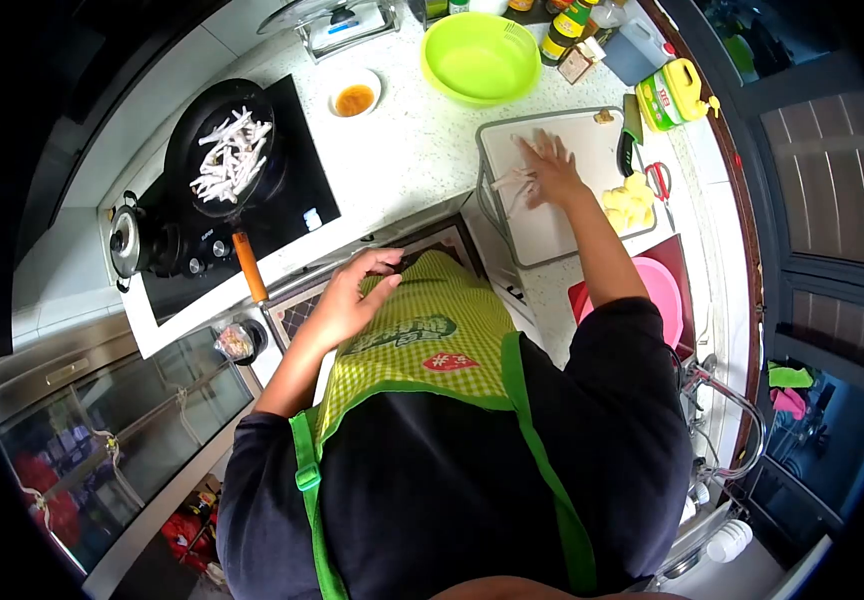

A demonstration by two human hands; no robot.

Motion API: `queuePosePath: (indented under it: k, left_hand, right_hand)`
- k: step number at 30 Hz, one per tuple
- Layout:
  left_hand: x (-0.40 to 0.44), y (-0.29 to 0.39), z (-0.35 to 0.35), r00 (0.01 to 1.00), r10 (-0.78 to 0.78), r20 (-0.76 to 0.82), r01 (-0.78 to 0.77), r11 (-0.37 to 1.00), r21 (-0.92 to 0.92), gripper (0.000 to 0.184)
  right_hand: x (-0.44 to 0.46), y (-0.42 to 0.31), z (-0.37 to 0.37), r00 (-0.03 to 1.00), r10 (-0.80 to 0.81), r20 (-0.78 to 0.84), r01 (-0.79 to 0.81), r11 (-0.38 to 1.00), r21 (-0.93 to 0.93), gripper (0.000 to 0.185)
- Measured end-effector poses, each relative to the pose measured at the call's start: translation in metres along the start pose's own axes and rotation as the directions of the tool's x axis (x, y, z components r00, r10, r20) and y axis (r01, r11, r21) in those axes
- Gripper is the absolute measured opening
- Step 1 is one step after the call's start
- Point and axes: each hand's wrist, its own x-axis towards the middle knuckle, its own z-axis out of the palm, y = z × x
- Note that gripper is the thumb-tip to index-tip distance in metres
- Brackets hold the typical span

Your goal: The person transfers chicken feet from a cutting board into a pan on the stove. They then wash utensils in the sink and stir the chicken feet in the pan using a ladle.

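Note:
My right hand (550, 172) is spread over the white cutting board (552, 235), fingers apart. Pale chicken feet (515, 186) lie beside and partly under it; whether the fingers touch them I cannot tell. Yellow slices (630, 203) sit at the board's right side, and a small brown piece (604, 117) lies near its far corner. Close to the front of the checked apron (412, 320), my left hand (350, 300) hangs with loosely bent fingers, thumb apart, holding nothing. More chicken feet (234, 158) fill the black frying pan (190, 130) on the cooktop.
A knife (627, 155) and red-handled scissors (659, 181) lie right of the board. Behind are a green basin (480, 60), a bowl of brown sauce (355, 98) and several bottles. The pan's orange handle (249, 267) juts past the counter edge. A pink basin (658, 300) is near my right arm.

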Motion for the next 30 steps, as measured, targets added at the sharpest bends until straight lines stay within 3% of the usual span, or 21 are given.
queuePosePath:
  k: [2, 4, 5, 10, 11, 20, 22, 26, 28, 30]
  left_hand:
    - [0.0, 0.005, 0.007, 0.999, -0.035, -0.02, 0.035, 0.999, 0.012, 0.03]
    - [-0.001, 0.003, 0.015, 0.999, -0.028, -0.042, 0.028, 1.0, -0.001, 0.03]
    - [-0.002, 0.002, 0.019, 0.998, -0.017, -0.057, 0.016, 1.0, -0.015, 0.029]
    - [-0.006, 0.012, 0.034, 0.989, -0.08, -0.124, 0.081, 0.997, 0.004, 0.031]
    - [-0.006, 0.01, 0.037, 0.992, -0.034, -0.122, 0.035, 0.999, 0.006, 0.031]
    - [-0.008, 0.023, 0.05, 0.987, 0.035, -0.157, -0.031, 0.999, 0.029, 0.032]
    - [-0.009, 0.022, 0.051, 0.985, 0.046, -0.166, -0.039, 0.998, 0.047, 0.032]
    - [-0.012, 0.023, 0.052, 0.984, 0.05, -0.173, -0.045, 0.998, 0.034, 0.031]
    - [-0.013, 0.023, 0.052, 0.981, 0.044, -0.189, -0.039, 0.999, 0.03, 0.031]
    - [-0.015, 0.024, 0.05, 0.981, 0.058, -0.184, -0.05, 0.998, 0.046, 0.031]
  right_hand:
    - [0.015, 0.0, 0.0, 0.997, -0.079, -0.007, 0.078, 0.995, -0.055, 0.117]
    - [0.023, -0.003, -0.004, 0.975, -0.154, 0.159, 0.161, 0.986, -0.031, 0.112]
    - [0.028, 0.002, 0.002, 0.973, -0.166, 0.162, 0.173, 0.984, -0.032, 0.112]
    - [0.038, 0.021, 0.023, 0.937, -0.336, 0.098, 0.326, 0.939, 0.106, 0.068]
    - [0.038, 0.024, 0.025, 0.926, -0.364, 0.098, 0.354, 0.93, 0.103, 0.068]
    - [0.043, 0.024, 0.024, 0.928, -0.373, -0.009, 0.373, 0.927, 0.049, 0.055]
    - [0.047, 0.022, 0.02, 0.91, -0.388, 0.144, 0.382, 0.922, 0.068, 0.054]
    - [0.042, 0.015, 0.014, 0.911, -0.378, 0.166, 0.386, 0.922, -0.018, 0.047]
    - [0.04, 0.018, 0.019, 0.885, -0.464, 0.017, 0.464, 0.886, 0.006, 0.04]
    - [0.041, 0.02, 0.021, 0.892, -0.452, 0.005, 0.452, 0.892, 0.005, 0.036]
